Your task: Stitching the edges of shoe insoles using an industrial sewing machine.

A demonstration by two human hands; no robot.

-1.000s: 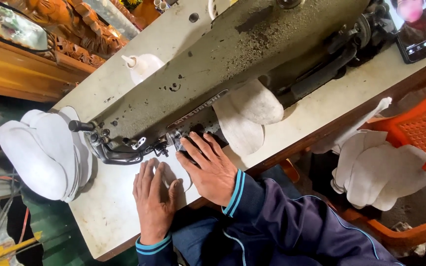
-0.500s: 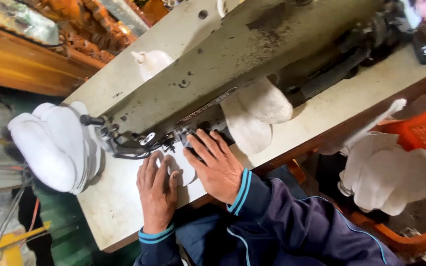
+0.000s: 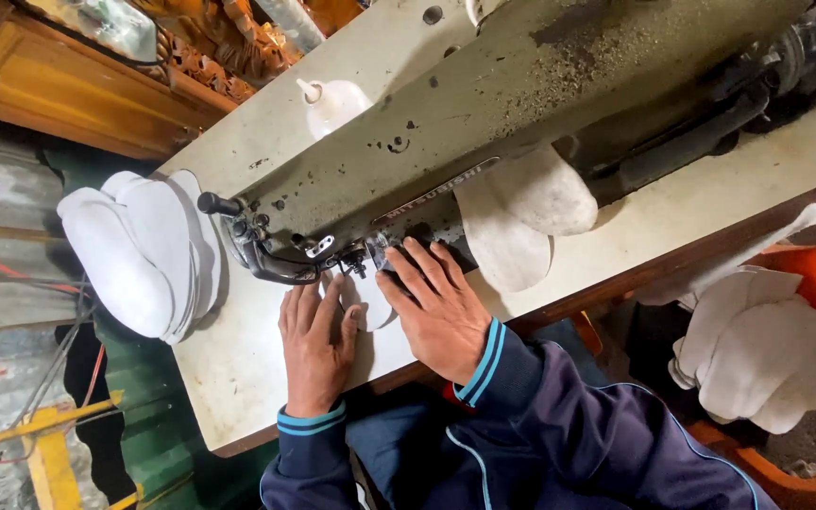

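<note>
At frame centre I see my left hand (image 3: 315, 345) and right hand (image 3: 438, 307), fingers spread open and flat, pressing a white fabric piece (image 3: 366, 300) onto the bench (image 3: 238, 368) under the sewing machine (image 3: 484, 123) needle, with 1 stack of white pieces (image 3: 139, 250) at left.

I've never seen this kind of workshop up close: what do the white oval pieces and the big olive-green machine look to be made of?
The white oval pieces look like soft matte fabric or felt: fuzzy, limp edges. The olive-green sewing machine looks like painted metal, scuffed and dusty. Both hands press one piece flat.
</note>
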